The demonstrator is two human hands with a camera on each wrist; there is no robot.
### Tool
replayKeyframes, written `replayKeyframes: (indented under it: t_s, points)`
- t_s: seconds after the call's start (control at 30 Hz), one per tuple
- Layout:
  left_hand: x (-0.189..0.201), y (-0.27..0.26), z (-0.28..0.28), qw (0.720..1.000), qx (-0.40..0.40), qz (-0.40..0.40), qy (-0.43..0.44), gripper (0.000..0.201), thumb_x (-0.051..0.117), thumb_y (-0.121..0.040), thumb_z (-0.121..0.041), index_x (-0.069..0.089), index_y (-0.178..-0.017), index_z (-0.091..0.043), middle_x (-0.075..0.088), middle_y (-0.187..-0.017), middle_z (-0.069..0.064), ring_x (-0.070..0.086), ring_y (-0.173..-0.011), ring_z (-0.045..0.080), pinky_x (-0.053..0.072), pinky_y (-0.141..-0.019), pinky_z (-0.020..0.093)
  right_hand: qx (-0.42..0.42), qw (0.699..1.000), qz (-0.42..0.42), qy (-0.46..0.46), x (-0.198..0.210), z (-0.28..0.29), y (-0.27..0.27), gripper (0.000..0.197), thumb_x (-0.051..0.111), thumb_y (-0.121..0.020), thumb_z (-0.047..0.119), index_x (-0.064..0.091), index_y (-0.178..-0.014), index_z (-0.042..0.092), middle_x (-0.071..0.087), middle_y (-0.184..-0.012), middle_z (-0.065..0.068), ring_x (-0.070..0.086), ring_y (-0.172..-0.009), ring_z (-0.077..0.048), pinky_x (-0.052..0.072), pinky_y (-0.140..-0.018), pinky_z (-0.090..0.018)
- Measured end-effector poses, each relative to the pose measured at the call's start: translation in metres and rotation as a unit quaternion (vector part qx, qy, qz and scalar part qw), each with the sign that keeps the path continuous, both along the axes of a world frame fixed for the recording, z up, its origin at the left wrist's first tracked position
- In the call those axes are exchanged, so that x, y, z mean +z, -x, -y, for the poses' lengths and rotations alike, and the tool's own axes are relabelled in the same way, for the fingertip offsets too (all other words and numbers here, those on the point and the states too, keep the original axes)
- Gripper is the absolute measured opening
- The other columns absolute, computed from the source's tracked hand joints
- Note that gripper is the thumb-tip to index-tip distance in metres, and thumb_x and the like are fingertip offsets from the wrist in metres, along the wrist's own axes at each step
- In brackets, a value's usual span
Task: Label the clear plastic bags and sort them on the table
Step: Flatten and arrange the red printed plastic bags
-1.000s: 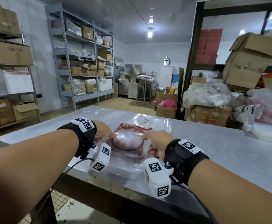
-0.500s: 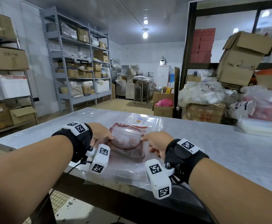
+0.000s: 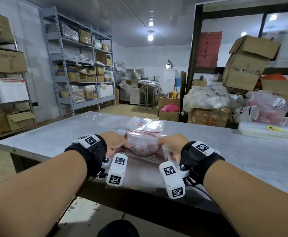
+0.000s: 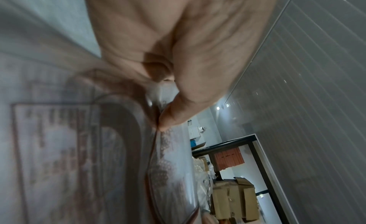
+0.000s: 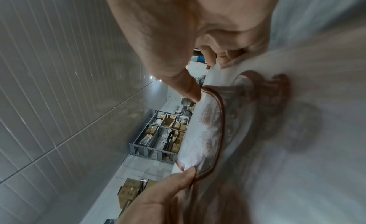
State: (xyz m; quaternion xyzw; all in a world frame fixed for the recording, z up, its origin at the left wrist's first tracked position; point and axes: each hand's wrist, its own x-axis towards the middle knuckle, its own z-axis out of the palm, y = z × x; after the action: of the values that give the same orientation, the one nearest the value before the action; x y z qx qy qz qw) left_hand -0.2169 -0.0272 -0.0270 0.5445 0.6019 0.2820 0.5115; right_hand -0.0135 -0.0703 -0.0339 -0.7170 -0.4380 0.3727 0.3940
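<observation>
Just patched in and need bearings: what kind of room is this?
Likely a stockroom or packing area: metal shelving loaded with cardboard boxes, bagged goods piled on cartons, and a steel worktable.

hands (image 3: 142, 146) now pinching the clear plastic bag (image 3: 143, 147) edges, top layer lifted, earlier pressed flat

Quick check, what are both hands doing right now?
Left hand: pinches the left edge of the clear plastic bag.
Right hand: pinches the same bag's right edge.
</observation>
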Motion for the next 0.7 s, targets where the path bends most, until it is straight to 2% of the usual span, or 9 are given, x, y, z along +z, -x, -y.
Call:
replayKeyframes:
  t_s: [0.07, 0.13, 0.2, 0.3, 0.4, 0.47, 0.57, 0.63, 0.7]
  points:
    - [-0.003, -0.012, 0.011, 1.000, -0.021, -0.001, 0.008, 0.016, 0.051, -0.096, 0.013, 0.053, -0.089, -0.001, 0.059, -0.079, 0.014, 0.061, -0.069, 0.024, 0.052, -0.046, 0.028, -0.012, 1.000, 0.008, 0.015, 0.000, 0.011, -0.012, 0.021, 0.067, -0.087, 0.015, 0.057, -0.086, -0.003, 0.050, -0.055, -0.014, 0.042, -0.038, -0.021, 0.038, -0.052, -0.028]
    - [-0.003, -0.026, 0.024, 0.999, -0.043, -0.001, 0.017, 0.019, 0.048, -0.099, 0.011, 0.050, -0.087, -0.004, 0.056, -0.079, 0.011, 0.057, -0.069, 0.021, 0.051, -0.045, 0.028, -0.011, 0.999, 0.037, 0.027, 0.001, 0.022, -0.025, 0.021, 0.068, -0.087, 0.016, 0.059, -0.087, -0.004, 0.048, -0.044, -0.011, 0.041, -0.034, -0.020, 0.036, -0.042, -0.025]
    - [-0.002, -0.041, 0.035, 0.997, -0.068, -0.020, 0.021, 0.017, 0.049, -0.100, 0.007, 0.048, -0.086, -0.004, 0.053, -0.079, 0.011, 0.054, -0.068, 0.022, 0.048, -0.046, 0.032, -0.011, 0.998, 0.044, 0.035, 0.003, 0.034, -0.041, 0.024, 0.071, -0.084, 0.013, 0.064, -0.094, -0.007, 0.051, -0.049, -0.011, 0.045, -0.039, -0.020, 0.042, -0.040, -0.027]
    - [0.000, -0.067, 0.047, 0.996, -0.083, -0.010, 0.021, 0.009, 0.050, -0.100, 0.006, 0.049, -0.093, 0.000, 0.054, -0.084, 0.015, 0.055, -0.067, 0.026, 0.052, -0.046, 0.032, -0.033, 0.996, 0.069, 0.054, 0.001, 0.051, -0.064, 0.023, 0.077, -0.071, 0.011, 0.064, -0.080, -0.004, 0.047, -0.046, -0.012, 0.044, -0.042, -0.024, 0.039, -0.042, -0.024]
    - [0.000, -0.095, 0.053, 0.993, -0.108, 0.029, 0.031, 0.010, 0.050, -0.098, 0.007, 0.051, -0.109, 0.006, 0.060, -0.108, 0.025, 0.063, -0.092, 0.039, 0.056, -0.090, 0.051, -0.065, 0.996, 0.040, 0.039, -0.002, 0.064, -0.087, 0.040, 0.079, -0.064, 0.009, 0.062, -0.095, -0.010, 0.060, -0.070, -0.021, 0.062, -0.065, -0.036, 0.059, -0.070, -0.046]
    - [-0.001, -0.113, 0.057, 0.990, -0.125, 0.049, 0.035, 0.017, 0.051, -0.097, 0.007, 0.052, -0.114, 0.008, 0.060, -0.118, 0.029, 0.063, -0.100, 0.042, 0.048, -0.104, 0.056, -0.086, 0.995, 0.037, 0.031, 0.001, 0.073, -0.100, 0.039, 0.077, -0.073, 0.012, 0.060, -0.102, -0.009, 0.064, -0.089, -0.027, 0.069, -0.082, -0.044, 0.056, -0.083, -0.053]
    - [-0.003, -0.141, 0.053, 0.986, -0.137, 0.092, 0.034, 0.012, 0.052, -0.096, 0.008, 0.053, -0.108, 0.008, 0.060, -0.107, 0.028, 0.063, -0.083, 0.038, 0.048, -0.104, 0.057, -0.130, 0.990, 0.048, -0.011, 0.004, 0.081, -0.124, 0.034, 0.073, -0.085, 0.017, 0.058, -0.104, -0.006, 0.062, -0.084, -0.023, 0.058, -0.060, -0.032, 0.047, -0.055, -0.032]
    - [-0.003, -0.158, 0.047, 0.982, -0.148, 0.115, 0.025, 0.012, 0.054, -0.093, 0.010, 0.053, -0.104, 0.010, 0.062, -0.101, 0.030, 0.064, -0.083, 0.039, 0.048, -0.103, 0.061, -0.154, 0.987, 0.030, -0.032, 0.004, 0.081, -0.141, 0.034, 0.072, -0.086, 0.016, 0.059, -0.108, -0.006, 0.063, -0.087, -0.022, 0.061, -0.067, -0.033, 0.047, -0.059, -0.032]
    - [-0.003, -0.172, 0.038, 0.978, -0.157, 0.140, 0.002, 0.027, 0.059, -0.091, 0.012, 0.047, -0.115, 0.010, 0.064, -0.109, 0.031, 0.066, -0.083, 0.040, 0.053, -0.094, 0.061, -0.171, 0.984, -0.028, -0.039, 0.004, 0.083, -0.152, 0.027, 0.071, -0.087, 0.011, 0.061, -0.107, -0.004, 0.063, -0.085, -0.020, 0.060, -0.066, -0.033, 0.046, -0.062, -0.035]
